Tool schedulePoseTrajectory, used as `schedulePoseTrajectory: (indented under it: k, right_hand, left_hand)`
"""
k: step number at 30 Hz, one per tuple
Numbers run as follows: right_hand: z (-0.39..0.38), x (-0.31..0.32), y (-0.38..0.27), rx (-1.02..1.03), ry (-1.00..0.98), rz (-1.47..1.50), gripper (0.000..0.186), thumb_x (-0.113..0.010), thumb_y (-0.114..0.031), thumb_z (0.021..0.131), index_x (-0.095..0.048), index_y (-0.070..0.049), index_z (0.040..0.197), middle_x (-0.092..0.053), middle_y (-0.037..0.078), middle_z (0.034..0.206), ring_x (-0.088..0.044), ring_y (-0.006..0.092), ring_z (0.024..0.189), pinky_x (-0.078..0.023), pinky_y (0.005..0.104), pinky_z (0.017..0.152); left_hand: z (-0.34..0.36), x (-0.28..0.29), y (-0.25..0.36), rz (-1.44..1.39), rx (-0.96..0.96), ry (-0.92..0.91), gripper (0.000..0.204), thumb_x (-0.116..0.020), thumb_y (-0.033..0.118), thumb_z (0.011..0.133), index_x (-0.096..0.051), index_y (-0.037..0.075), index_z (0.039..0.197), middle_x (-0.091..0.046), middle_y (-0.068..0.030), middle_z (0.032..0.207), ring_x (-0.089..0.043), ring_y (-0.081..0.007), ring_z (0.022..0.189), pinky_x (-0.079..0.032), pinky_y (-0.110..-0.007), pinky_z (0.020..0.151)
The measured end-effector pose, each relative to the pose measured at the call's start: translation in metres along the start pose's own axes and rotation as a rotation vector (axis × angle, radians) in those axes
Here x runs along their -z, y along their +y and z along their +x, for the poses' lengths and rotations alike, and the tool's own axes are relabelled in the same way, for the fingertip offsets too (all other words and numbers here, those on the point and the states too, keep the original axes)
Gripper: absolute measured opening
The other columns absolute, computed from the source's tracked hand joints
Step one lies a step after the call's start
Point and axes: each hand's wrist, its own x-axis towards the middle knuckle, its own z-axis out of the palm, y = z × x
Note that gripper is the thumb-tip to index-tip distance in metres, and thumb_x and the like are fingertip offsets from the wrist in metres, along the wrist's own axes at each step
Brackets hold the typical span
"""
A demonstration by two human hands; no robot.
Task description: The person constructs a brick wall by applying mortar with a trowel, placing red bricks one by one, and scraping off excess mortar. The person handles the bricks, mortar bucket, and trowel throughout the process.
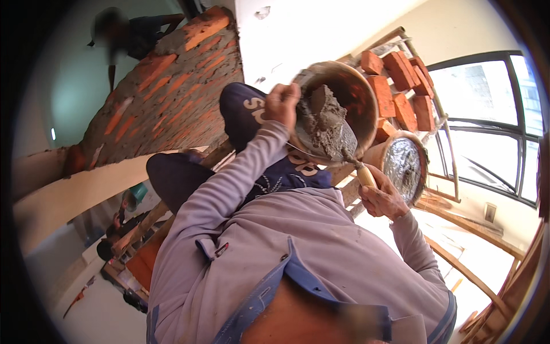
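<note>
My left hand (281,105) is closed on the rim of a tilted bucket (360,97) in front of me, over my dark-clad legs. My right hand (376,192) is closed around the pale wooden handle of a trowel (356,150). Its blade lies in the bucket's mouth, heaped with grey mortar (327,114); part of the blade is hidden under it. To the right, just beyond that hand, stands a second bucket (424,167) with wet grey mortar (402,169) in it.
A mortar-streaked brick wall (166,97) rises at left, with another person (132,31) behind it. Loose red bricks (401,74) are stacked beside the buckets. Wooden scaffold poles (470,226) run below and right, near a window (484,97). More people (117,229) appear low at left.
</note>
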Motion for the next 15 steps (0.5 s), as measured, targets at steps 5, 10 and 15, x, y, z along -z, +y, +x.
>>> schedulePoseTrajectory:
  k: [5,10,15]
  right_hand:
    - [-0.009,-0.003,-0.027,0.127,0.063,-0.117,0.065,-0.068,-0.022,0.086,-0.039,-0.006,0.142,-0.050,-0.001,0.072,-0.044,0.0060,0.048,-0.034,0.0198,0.039]
    - [0.014,-0.013,-0.077,0.167,-0.039,-0.188,0.076,-0.075,-0.030,0.079,-0.038,-0.003,0.139,-0.046,0.000,0.065,-0.042,0.0071,0.043,-0.031,0.0202,0.035]
    - [0.057,-0.031,-0.137,0.198,-0.220,-0.284,0.078,-0.076,-0.030,0.077,-0.038,0.000,0.137,-0.048,0.003,0.066,-0.043,0.0079,0.043,-0.032,0.0207,0.034]
  left_hand:
    - [-0.010,0.006,0.023,0.177,-0.009,-0.126,0.030,-0.057,0.032,0.097,-0.063,0.004,0.089,-0.062,-0.0030,0.082,-0.056,-0.0141,0.084,-0.047,-0.030,0.082]
    - [0.001,0.001,-0.066,-0.351,0.002,-0.020,0.048,-0.044,0.053,0.099,-0.062,0.008,0.100,-0.060,0.0012,0.088,-0.054,-0.0046,0.082,-0.043,-0.020,0.075]
    - [-0.003,0.025,-0.040,-0.644,0.174,-0.404,0.077,-0.022,0.068,0.095,-0.062,0.006,0.118,-0.066,-0.0011,0.093,-0.061,-0.0079,0.078,-0.048,-0.025,0.072]
